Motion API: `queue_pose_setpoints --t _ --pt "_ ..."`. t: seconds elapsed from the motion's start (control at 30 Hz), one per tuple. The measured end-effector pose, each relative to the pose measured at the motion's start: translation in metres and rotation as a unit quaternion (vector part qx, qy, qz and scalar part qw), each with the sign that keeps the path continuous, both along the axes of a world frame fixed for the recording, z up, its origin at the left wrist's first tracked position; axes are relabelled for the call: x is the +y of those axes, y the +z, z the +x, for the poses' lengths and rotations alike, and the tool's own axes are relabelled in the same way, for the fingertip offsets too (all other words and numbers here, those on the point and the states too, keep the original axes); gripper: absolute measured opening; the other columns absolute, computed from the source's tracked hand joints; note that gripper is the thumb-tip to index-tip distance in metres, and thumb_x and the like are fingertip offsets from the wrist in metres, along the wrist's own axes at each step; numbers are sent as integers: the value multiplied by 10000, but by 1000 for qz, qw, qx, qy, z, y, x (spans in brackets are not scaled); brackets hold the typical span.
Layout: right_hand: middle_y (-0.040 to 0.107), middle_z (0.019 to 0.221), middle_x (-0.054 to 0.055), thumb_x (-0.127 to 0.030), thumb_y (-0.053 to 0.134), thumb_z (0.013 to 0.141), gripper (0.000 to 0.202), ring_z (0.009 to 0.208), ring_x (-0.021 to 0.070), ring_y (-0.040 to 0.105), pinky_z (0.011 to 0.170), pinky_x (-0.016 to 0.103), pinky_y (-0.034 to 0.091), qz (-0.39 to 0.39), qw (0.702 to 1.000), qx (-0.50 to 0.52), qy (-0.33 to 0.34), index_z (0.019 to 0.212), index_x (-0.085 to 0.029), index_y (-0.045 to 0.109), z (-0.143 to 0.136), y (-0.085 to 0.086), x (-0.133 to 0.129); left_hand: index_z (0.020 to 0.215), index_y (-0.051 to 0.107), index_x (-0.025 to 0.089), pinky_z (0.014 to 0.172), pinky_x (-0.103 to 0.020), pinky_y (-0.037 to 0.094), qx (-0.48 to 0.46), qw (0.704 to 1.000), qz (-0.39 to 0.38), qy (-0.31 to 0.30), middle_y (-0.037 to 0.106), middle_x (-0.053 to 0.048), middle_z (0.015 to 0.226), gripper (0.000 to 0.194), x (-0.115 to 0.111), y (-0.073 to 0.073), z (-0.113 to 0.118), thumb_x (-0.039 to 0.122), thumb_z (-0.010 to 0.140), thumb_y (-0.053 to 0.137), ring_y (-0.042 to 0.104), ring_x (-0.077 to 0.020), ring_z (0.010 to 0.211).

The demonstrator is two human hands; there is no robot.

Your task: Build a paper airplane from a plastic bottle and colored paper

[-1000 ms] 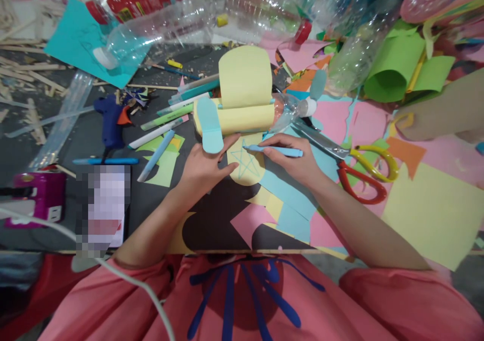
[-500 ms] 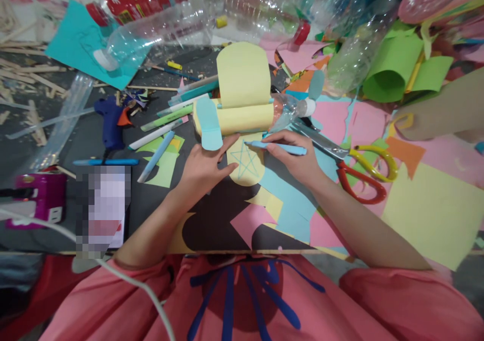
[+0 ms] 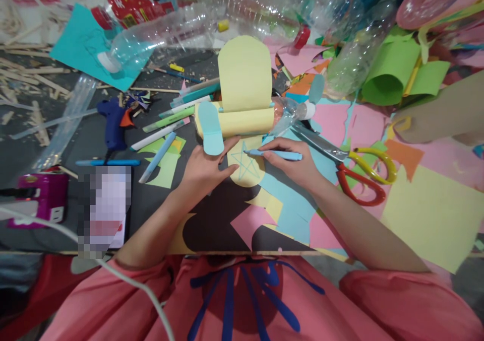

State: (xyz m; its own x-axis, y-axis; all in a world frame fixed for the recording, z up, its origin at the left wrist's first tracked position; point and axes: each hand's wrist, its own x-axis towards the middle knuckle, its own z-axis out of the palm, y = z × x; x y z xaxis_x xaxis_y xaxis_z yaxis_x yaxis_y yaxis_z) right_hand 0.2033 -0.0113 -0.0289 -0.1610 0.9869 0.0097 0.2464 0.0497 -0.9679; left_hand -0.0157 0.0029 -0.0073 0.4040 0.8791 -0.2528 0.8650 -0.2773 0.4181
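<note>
A plastic bottle wrapped in yellow paper (image 3: 247, 123) lies crosswise in front of me. One rounded yellow flap (image 3: 245, 71) sticks out behind it, and another yellow flap (image 3: 247, 181) extends toward me with a blue star outline on it. My left hand (image 3: 202, 168) rests with fingers spread at the near flap's left edge, beside a light blue paper strip (image 3: 212, 129) on the bottle. Between the fingers of my right hand (image 3: 295, 165) is a light blue marker (image 3: 285, 154), its tip at the star's upper part.
Large scissors with red and yellow handles (image 3: 361, 182) lie to the right among paper scraps. Several markers (image 3: 170, 119), a blue glue gun (image 3: 113, 124) and a phone (image 3: 108, 205) are on the left. Clear bottles (image 3: 166, 28) line the back. Another person's arm (image 3: 442, 112) reaches in from the right.
The marker's tip has moved slightly down near the top of the star, and my right hand has shifted with it. My left hand stays on the flap. The view has shifted slightly.
</note>
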Motion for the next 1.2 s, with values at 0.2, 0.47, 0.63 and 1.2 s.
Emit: queue_pose_setpoints --t 0.2,0.47,0.63,1.2 --pt "695 709 6 -377 709 801 180 643 144 619 605 283 498 -4 1000 17 -22 746 -206 718 1 -3 1 1438 496 267 727 -276 398 13 1000 -11 6 556 10 788 585 0 1 0 319 864 597 518 -162 724" --pt "709 722 9 -356 705 794 158 670 151 646 618 289 510 4 998 33 -50 794 -199 730 0 -5 2 1430 504 267 735 -273 404 10 1000 -7 5 575 8 802 588 0 0 0 317 852 601 536 -166 728" --pt "719 740 13 -364 696 798 165 668 149 644 618 283 514 7 999 13 -47 782 -203 728 -2 -2 0 1427 505 277 724 -268 393 9 1000 -9 7 566 16 793 590 0 0 0 293 848 615 524 -154 713" --pt "708 695 7 -383 719 758 175 644 148 626 594 286 506 -13 998 41 -54 745 -210 734 0 -1 3 1439 492 270 697 -259 374 14 1000 -7 1 556 20 779 593 0 -1 0 313 859 606 516 -151 708"
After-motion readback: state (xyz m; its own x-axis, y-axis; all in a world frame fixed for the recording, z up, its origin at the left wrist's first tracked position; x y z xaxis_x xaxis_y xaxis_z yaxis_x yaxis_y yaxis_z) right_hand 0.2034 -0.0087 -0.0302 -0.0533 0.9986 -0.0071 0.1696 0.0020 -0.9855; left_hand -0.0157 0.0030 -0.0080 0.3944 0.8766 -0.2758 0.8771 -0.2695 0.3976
